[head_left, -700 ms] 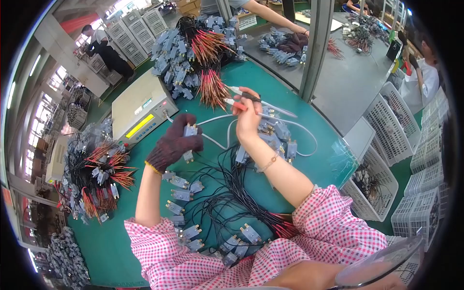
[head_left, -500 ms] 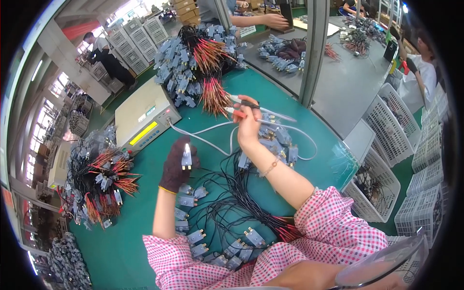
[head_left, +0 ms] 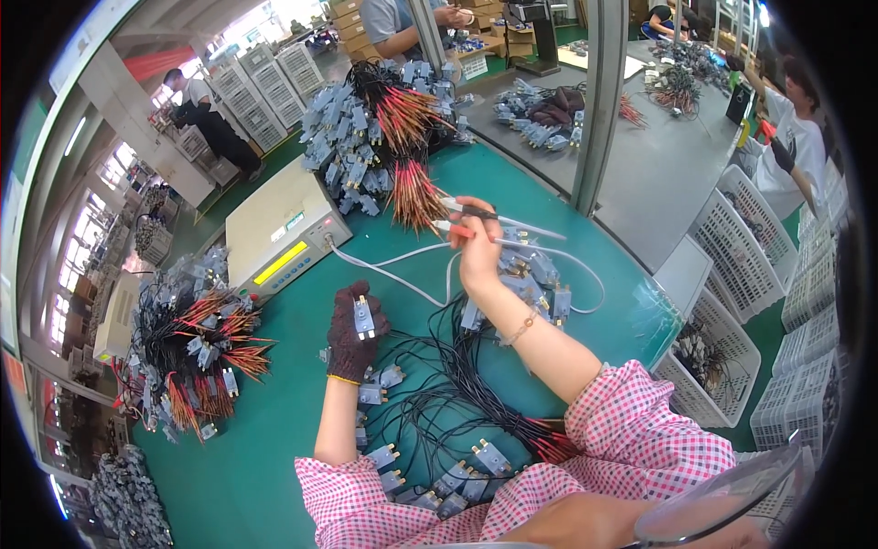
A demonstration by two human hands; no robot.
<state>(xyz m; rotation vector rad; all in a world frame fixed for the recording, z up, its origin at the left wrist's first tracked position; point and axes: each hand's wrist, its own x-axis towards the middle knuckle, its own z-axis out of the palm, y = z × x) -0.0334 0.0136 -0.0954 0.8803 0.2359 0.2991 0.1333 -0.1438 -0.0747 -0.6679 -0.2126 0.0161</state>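
Note:
My left hand [head_left: 346, 351], in a dark knitted glove, grips a small grey-blue box [head_left: 365, 318] with metal terminals on its ends. The box faces up on top of the fingers. Bare and further right, my right hand [head_left: 476, 261] pinches a red test probe [head_left: 455, 230] and a black test probe [head_left: 476, 212] together. Their tips point left, close to the red wire ends of a heaped bundle. A grey cable [head_left: 576, 252] runs from the probes toward the tester [head_left: 285, 224] with a lit yellow display. Between my forearms lie black wires [head_left: 439, 384] with more grey boxes [head_left: 492, 455].
Heaps of wired grey boxes stand at the back [head_left: 343, 137] and at the left [head_left: 197, 334] of the green table [head_left: 247, 457]. A metal post [head_left: 599, 110] rises at the far edge. White plastic crates [head_left: 722, 366] stand at the right. Other people work beyond.
My left hand has moved slightly right and toward me with the grey box, which now shows more of its face. At the back, another person's outstretched arm has drawn back. The whole view has shifted slightly.

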